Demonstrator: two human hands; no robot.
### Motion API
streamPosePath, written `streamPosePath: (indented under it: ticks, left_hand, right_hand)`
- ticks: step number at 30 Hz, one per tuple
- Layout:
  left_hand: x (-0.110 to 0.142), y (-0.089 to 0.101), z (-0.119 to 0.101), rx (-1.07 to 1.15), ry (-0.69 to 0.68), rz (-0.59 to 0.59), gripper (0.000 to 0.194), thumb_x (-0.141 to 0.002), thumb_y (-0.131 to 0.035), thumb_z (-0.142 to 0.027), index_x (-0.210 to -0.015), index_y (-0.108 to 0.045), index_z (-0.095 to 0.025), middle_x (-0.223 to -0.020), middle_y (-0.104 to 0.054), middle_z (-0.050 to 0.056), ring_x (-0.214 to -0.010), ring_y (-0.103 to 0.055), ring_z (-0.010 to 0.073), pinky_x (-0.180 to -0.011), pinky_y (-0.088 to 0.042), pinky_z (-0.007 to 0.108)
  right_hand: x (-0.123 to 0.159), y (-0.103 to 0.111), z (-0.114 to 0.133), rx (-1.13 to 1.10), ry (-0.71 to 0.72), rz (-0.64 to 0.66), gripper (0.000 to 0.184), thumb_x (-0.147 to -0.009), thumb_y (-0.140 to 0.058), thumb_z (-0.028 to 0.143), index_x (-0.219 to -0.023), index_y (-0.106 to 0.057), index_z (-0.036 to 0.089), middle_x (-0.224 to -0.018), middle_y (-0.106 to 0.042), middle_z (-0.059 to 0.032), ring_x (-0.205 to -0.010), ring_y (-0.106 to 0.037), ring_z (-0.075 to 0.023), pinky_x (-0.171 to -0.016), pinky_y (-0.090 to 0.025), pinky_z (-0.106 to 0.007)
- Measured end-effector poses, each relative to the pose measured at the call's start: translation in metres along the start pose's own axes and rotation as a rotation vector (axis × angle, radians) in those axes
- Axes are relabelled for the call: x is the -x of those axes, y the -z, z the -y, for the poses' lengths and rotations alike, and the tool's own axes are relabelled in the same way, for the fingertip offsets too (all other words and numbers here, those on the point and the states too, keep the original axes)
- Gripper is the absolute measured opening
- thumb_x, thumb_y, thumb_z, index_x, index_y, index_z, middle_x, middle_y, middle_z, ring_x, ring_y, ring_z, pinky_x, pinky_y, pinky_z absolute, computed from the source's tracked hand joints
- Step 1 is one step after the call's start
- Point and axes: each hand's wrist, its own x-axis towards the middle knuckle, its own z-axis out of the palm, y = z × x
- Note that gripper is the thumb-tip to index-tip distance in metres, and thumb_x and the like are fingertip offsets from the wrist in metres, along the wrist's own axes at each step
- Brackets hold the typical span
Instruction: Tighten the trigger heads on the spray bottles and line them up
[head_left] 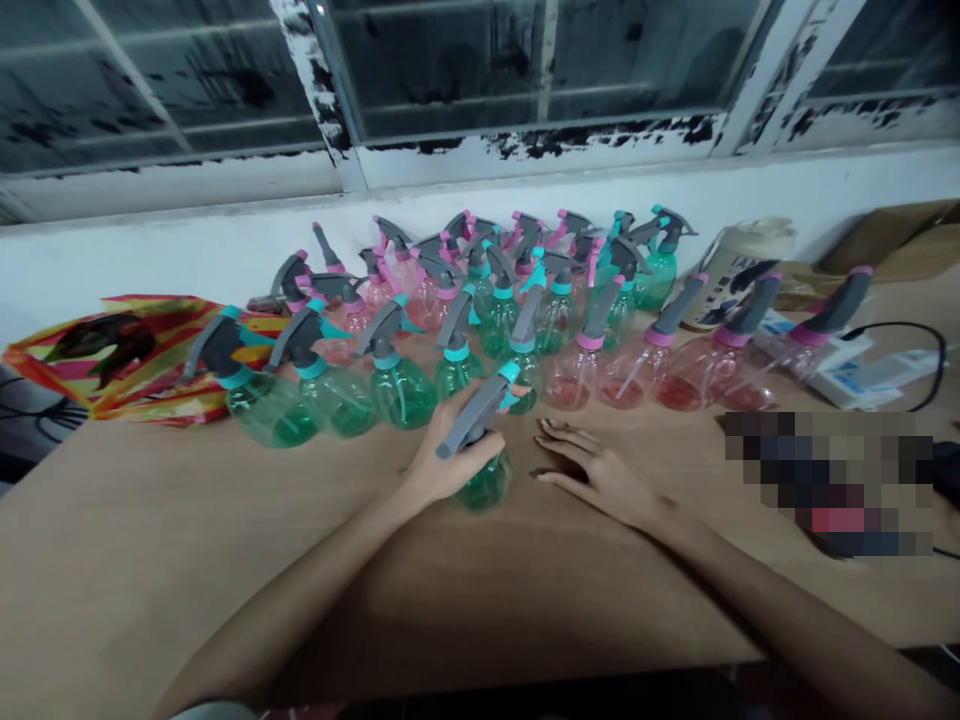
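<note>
My left hand [442, 462] is wrapped around a green spray bottle [486, 482] with a grey trigger head and teal collar, standing on the wooden table [150, 560] in front of the others. My right hand [592, 468] lies flat on the table just right of that bottle, fingers stretched out and holding nothing. Behind both hands stands a row of green spray bottles [397, 385] on the left and pink spray bottles [622, 375] on the right.
Several more green and pink bottles [495, 270] crowd against the white wall under the window. A red and yellow printed bag [112, 350] lies at the left. A white jar [739, 265], white boxes [847, 370] and a black cable [926, 340] sit at the right.
</note>
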Motion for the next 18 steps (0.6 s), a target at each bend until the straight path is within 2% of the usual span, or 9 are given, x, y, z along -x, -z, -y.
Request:
streamPosePath:
  ticks: [5,9,14,18]
  left_hand:
    - [0.0001,-0.0003,0.0003,0.061,-0.007,-0.012,0.049,-0.073,-0.053,-0.016,-0.12,-0.059,-0.028,-0.107,-0.067,0.003,-0.098,-0.064,0.0241,-0.091,-0.05,0.042]
    - [0.0003,-0.0014,-0.0002,0.068,0.046,-0.016,0.043,-0.072,-0.054,-0.019,-0.113,-0.063,-0.028,-0.101,-0.068,0.003,-0.1,-0.063,0.0248,-0.087,-0.051,0.04]
    - [0.0023,-0.0034,-0.0041,0.073,0.076,-0.105,0.021,-0.074,-0.056,-0.024,-0.092,-0.064,-0.024,-0.085,-0.066,0.001,-0.076,-0.064,0.019,-0.071,-0.052,0.033]
    - [0.0038,-0.0037,-0.0044,0.042,0.049,-0.151,0.007,-0.075,-0.056,-0.024,-0.08,-0.061,-0.023,-0.08,-0.065,0.0,-0.067,-0.06,0.0155,-0.067,-0.051,0.03]
  right_hand:
    - [0.0016,-0.0007,0.0016,-0.011,-0.025,-0.003,0.048,-0.087,-0.056,0.046,-0.131,-0.053,0.026,-0.139,-0.052,-0.0056,-0.131,-0.042,-0.0247,-0.11,-0.034,-0.05]
    - [0.0022,-0.0003,0.0005,-0.033,-0.04,-0.002,0.048,-0.086,-0.057,0.045,-0.131,-0.053,0.028,-0.139,-0.052,-0.004,-0.131,-0.042,-0.0253,-0.109,-0.034,-0.051]
    - [0.0018,0.001,-0.0002,-0.06,-0.049,0.002,0.046,-0.087,-0.056,0.045,-0.13,-0.054,0.028,-0.138,-0.052,-0.0042,-0.131,-0.043,-0.026,-0.109,-0.034,-0.052]
    - [0.0016,0.0012,-0.0008,-0.066,-0.05,0.014,0.045,-0.087,-0.055,0.045,-0.13,-0.054,0.03,-0.138,-0.052,-0.0032,-0.131,-0.043,-0.0255,-0.109,-0.034,-0.052]
